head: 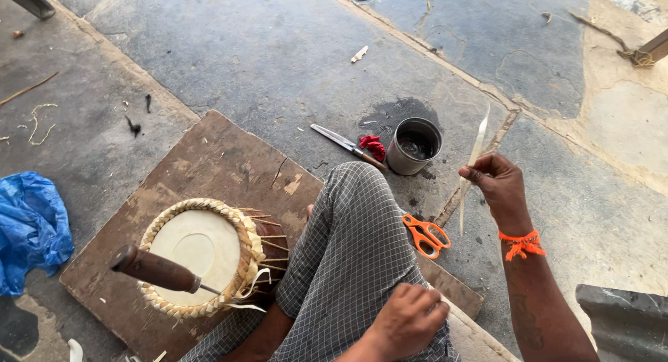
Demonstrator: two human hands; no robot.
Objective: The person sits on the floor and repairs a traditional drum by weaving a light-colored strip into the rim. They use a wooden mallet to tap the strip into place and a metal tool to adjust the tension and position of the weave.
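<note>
**Strip held aloft beside small drum on board**

Nearest the lens: left hand [407, 320], fingers curled shut into a loose fist, resting on the grey checked cloth [351, 251] over the raised knee; nothing visibly gripped, likely parked there for support. Landmark taken as the small round drum with pale skin head and woven straw-coloured rim [202, 254], lying head-up on the worn brown wooden board [216, 160], apparently to keep it off the stone floor [278, 49].

Up and well right of the drum: right hand [495, 184], wrist bound with orange thread, thumb and fingertips pinching a long thin pale strip [473, 160] at mid-length, held nearly upright and clear of the floor, seemingly to keep it straight. Across the drum's near rim: awl with dark wooden handle [156, 269], metal tip lodged in the lacing, left standing there hands-free. Right of the drum, just past the knee: orange-handled scissors [426, 235]. Beyond the drum, up and right: knife with wooden handle [346, 145], red rag [374, 146], grey metal tin [415, 146] with dark contents, grouped within reach. Left of the drum: crumpled blue plastic bag [31, 226].
</note>
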